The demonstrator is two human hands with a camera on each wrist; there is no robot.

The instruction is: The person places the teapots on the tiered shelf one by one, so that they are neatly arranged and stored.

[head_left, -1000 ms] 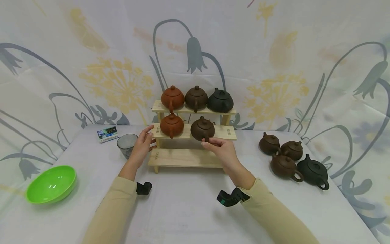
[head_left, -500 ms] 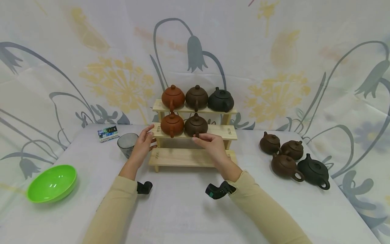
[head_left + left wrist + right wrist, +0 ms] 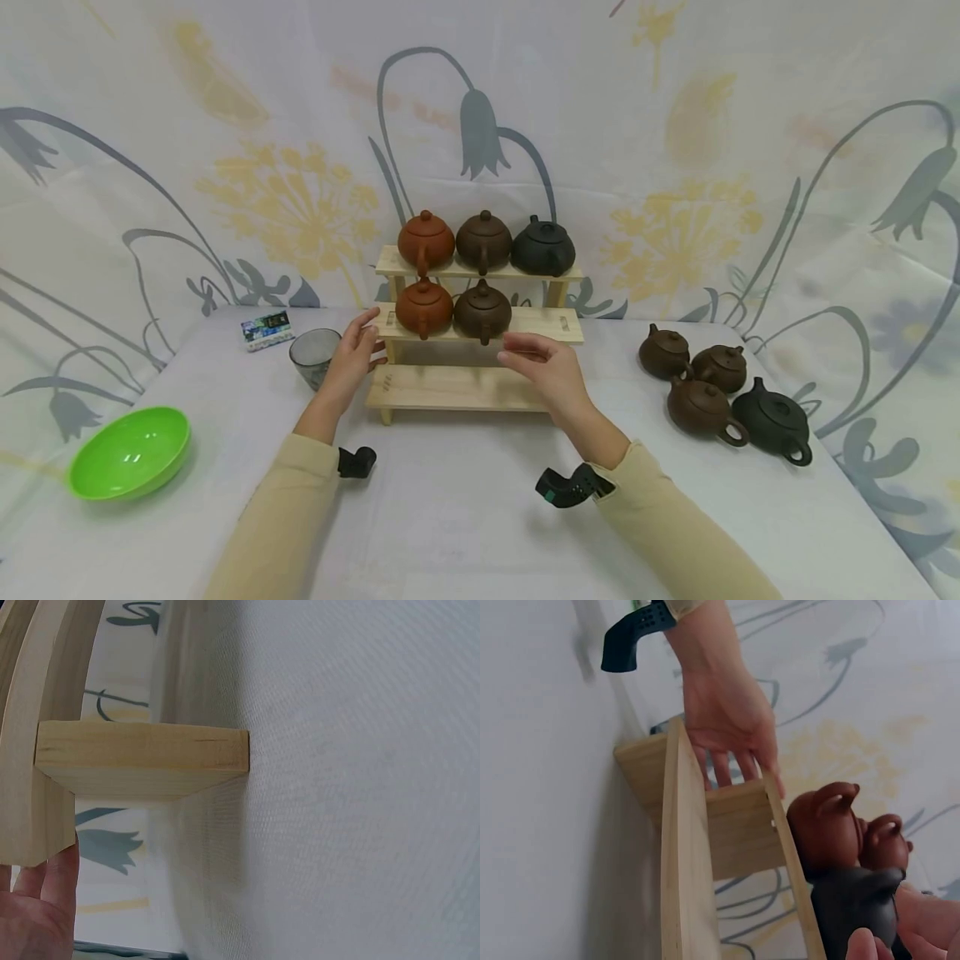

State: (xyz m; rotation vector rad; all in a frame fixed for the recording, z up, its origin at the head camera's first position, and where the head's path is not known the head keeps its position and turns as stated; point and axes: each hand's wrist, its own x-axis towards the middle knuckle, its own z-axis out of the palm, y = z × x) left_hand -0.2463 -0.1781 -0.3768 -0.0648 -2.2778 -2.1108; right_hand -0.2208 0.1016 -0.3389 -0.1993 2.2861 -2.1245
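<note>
A three-tier wooden stand (image 3: 450, 387) stands mid-table. My left hand (image 3: 348, 354) rests its fairly straight fingers on the stand's left end, around the middle shelf; the left wrist view shows the fingertips (image 3: 60, 877) touching the wood. On the middle shelf sit a reddish-brown teapot (image 3: 424, 308) and a dark brown teapot (image 3: 483, 310), side by side, handles facing me. My right hand (image 3: 547, 371) hovers just right of the dark brown teapot's handle, apart from it, fingers loosely bent and holding nothing. Dark in the right wrist view, that teapot (image 3: 855, 907) partly hides behind my fingers.
The top shelf carries a red teapot (image 3: 426, 242), a brown one (image 3: 483, 242) and a black one (image 3: 543, 247). Several more teapots (image 3: 701, 408) cluster at the right. At the left are a green bowl (image 3: 127, 454), a grey glass (image 3: 313, 354) and a small printed card (image 3: 267, 331).
The dark brown teapot has slid left along the middle shelf, beside the reddish-brown one. My right hand has released its handle and drawn back to the right. My left hand stays put.
</note>
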